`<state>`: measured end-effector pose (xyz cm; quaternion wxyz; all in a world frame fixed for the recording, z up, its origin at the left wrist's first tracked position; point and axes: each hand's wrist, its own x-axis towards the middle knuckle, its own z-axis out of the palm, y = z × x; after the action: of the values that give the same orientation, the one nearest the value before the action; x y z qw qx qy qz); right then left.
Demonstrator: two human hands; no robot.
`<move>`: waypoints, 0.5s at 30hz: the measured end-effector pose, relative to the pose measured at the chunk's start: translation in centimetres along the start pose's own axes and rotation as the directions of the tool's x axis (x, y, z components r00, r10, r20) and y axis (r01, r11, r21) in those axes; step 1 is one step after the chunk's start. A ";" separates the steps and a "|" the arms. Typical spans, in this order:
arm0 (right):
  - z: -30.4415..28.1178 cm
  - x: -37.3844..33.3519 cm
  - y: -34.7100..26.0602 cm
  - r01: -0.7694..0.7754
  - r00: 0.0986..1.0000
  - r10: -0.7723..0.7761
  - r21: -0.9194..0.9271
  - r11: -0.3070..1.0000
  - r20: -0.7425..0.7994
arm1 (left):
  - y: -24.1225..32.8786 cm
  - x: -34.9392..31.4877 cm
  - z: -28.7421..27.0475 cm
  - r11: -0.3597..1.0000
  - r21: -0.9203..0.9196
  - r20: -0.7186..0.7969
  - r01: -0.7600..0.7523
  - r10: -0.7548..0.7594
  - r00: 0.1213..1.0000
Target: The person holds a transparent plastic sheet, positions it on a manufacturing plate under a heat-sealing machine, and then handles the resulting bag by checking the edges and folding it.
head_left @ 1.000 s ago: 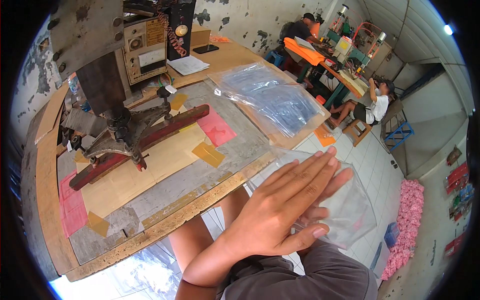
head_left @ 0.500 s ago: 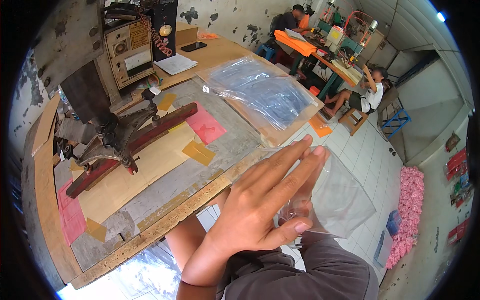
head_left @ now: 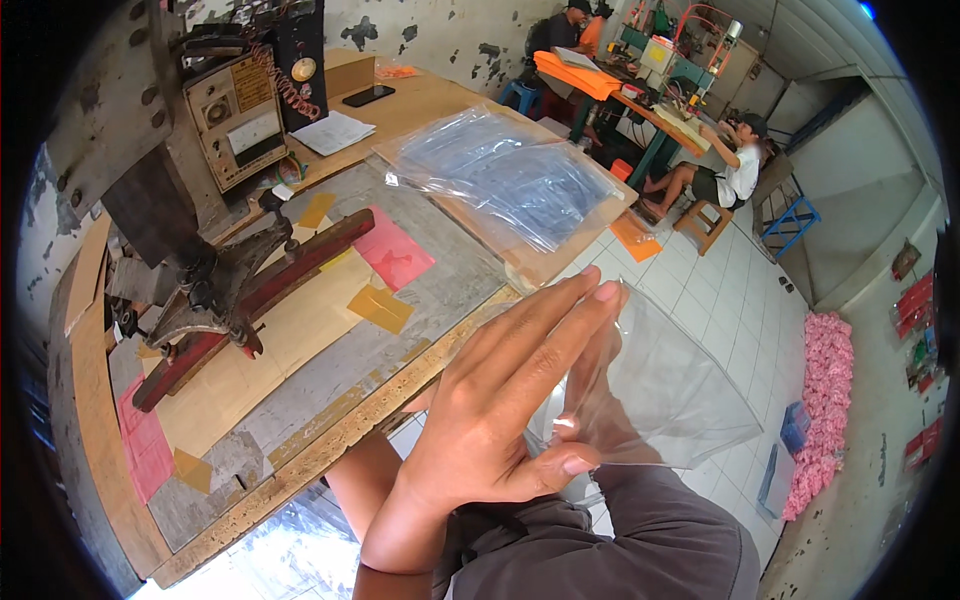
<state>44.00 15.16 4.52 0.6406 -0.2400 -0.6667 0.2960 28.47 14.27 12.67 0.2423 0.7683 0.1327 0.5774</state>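
Workshop wall: off-white, its paint flaking in dark patches, along the top of the frame.
Floor: glossy white tiles [head_left: 711,312], centre right.
Table: a tan wooden table [head_left: 438,92] with a rough, chipped front edge, filling the left half; a scuffed grey plate [head_left: 462,255] covers its near part.
Clear plastic: a thin, creased, see-through sheet or pouch [head_left: 685,395], right of centre, raised off the table, its far edges flaring to a corner.
Left grip: the left hand [head_left: 500,405] lies flat against the plastic, unclenched, fingers straight, thumb apart.
Right grip: the right hand [head_left: 597,365] sits behind the left and the plastic; cannot tell whether it grasps.
Press: a dark red bar [head_left: 300,262] under a metal bracket stands over a cream sheet [head_left: 270,345], with brown tape [head_left: 381,309] and pink sheets [head_left: 395,252] around it.
Stack: glossy clear plastic sheets [head_left: 510,185] on a board, upper centre.
Pink heap: crumpled, ruffled material [head_left: 822,410], right edge.
Background: two seated people near green machines, upper right; details too small.
Cut off: press top, by the dark fisheye rim.
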 end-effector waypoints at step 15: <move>-1.3 0.3 -1.1 0.123 0.990 -0.136 -0.249 0.961 -0.036 | 0.3 0.4 2.4 1.000 -0.007 0.044 -0.031 0.031 0.999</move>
<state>45.35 14.71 5.53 0.6411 -0.2813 -0.6955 0.1618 30.87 13.66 12.66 0.2387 0.7819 0.1136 0.5645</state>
